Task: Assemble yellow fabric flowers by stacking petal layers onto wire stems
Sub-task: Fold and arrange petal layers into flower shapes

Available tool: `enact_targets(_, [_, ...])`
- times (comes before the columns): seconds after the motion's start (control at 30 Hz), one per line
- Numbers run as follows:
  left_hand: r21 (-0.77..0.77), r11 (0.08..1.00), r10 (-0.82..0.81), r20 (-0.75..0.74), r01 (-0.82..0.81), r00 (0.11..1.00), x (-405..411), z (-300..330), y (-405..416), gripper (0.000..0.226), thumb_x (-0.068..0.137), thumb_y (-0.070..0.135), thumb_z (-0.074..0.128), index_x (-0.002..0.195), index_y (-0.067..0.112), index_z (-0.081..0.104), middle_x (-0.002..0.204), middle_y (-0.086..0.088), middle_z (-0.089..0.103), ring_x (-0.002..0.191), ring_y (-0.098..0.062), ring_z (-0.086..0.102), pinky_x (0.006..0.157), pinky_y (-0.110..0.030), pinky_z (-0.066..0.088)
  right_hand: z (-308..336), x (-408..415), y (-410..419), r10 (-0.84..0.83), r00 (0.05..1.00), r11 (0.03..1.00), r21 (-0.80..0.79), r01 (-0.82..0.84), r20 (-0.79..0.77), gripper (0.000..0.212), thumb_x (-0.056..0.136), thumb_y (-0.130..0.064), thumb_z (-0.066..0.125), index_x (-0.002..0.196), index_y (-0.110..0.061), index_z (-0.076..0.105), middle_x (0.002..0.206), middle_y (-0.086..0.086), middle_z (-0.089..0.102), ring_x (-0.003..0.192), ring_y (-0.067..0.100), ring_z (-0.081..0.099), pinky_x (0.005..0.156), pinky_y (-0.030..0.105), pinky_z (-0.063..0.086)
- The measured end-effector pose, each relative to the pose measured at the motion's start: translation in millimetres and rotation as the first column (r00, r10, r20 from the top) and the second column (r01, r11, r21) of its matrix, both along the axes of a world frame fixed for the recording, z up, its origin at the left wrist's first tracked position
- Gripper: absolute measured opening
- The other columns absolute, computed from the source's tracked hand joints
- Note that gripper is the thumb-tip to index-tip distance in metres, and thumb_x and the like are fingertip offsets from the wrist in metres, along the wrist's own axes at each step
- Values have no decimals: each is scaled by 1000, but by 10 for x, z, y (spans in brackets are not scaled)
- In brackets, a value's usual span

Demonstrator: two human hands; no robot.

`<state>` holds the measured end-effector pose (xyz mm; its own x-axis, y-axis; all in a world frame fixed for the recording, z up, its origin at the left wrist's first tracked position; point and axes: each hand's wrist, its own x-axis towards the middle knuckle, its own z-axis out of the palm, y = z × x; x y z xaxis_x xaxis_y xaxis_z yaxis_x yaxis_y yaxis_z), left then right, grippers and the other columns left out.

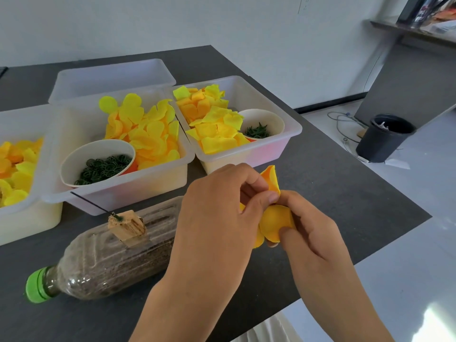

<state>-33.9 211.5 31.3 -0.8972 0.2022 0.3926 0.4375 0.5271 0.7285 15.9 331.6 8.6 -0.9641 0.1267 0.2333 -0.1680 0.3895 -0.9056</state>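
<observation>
A yellow-orange fabric petal piece (274, 218) sits between both hands above the dark table (333, 193). My left hand (217, 208) pinches its upper part, and my right hand (308, 228) grips its lower lobe between thumb and fingers. A thin wire stem (91, 203) with a small green tip lies against a wooden block (127, 225) fixed on a plastic bottle (111, 253) lying on its side, left of my hands. Whether any wire runs through the held petals is hidden.
Three white bins of yellow petals stand behind: left (29, 213), middle (118, 191), right (271, 149). Paper cups of green rings (98, 164) and green calyx pieces (261, 127) sit in the bins. An upturned lid (111, 77) lies behind. A black bucket (382, 137) stands on the floor, right.
</observation>
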Motion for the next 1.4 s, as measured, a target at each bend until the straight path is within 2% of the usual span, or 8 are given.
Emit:
enact_targets(0.2, [-111,993,21,-133,-36,991,51,29,57,4,83,29,67,80,28,64,77,14,59,71,-7,58,54,-32,52,-32,-21,-47,-6,1000,999,-43,6,-18,41,90,9,46,97,-29,60,75,-15,60,70,4,58,55,8,42])
enact_targets(0.4, [-85,996,4,-117,-14,993,65,-74,119,12,88,34,54,84,23,55,80,10,54,73,-10,54,56,-34,49,-20,-72,-52,21,999,912,-409,-3,40,32,90,-43,51,105,-19,65,89,-8,71,86,9,68,69,15,53])
enact_targets(0.63, [-74,997,17,-175,-30,984,57,-201,158,23,91,42,48,86,21,57,74,10,59,64,-8,56,51,-17,44,-3,-182,55,-43,992,909,-407,87,117,32,73,-40,56,92,-17,66,73,-11,72,67,4,69,55,10,50])
enact_targets(0.87, [124,988,103,-64,-95,993,21,-293,291,4,87,37,51,88,33,52,74,22,55,69,2,56,55,-5,41,-133,-293,89,-282,958,949,-136,286,50,16,90,-28,58,77,-23,66,65,-1,64,58,16,57,48,24,50])
enact_targets(0.97, [184,980,80,-5,-77,997,-2,-316,300,3,87,37,51,86,34,52,72,19,58,73,-2,60,57,-11,46,-179,-370,190,-238,965,949,-185,256,110,19,90,-23,57,80,-8,64,72,14,61,65,33,55,55,44,50])
enact_targets(1.07, [390,907,113,140,-159,984,-156,-321,254,12,89,31,48,80,28,55,61,11,59,54,-4,56,49,-14,41,-243,-400,376,-302,938,869,-355,345,170,21,94,-8,48,81,7,53,72,24,56,59,32,55,51,47,54])
enact_targets(1.2, [576,729,160,383,-371,910,-543,-291,158,27,100,11,37,80,3,54,53,2,54,45,-8,51,43,-22,43,-299,-361,630,-399,891,659,-607,444,218,25,99,-12,42,80,-14,58,73,-9,70,81,22,72,58,31,58])
enact_targets(1.4, [729,534,79,461,-428,884,-1163,-43,221,22,101,10,37,82,8,49,83,-8,50,72,-17,58,51,-32,57,-266,-389,735,-469,864,606,-645,466,184,31,100,-21,44,80,-30,65,79,-19,72,81,9,72,64,31,60])
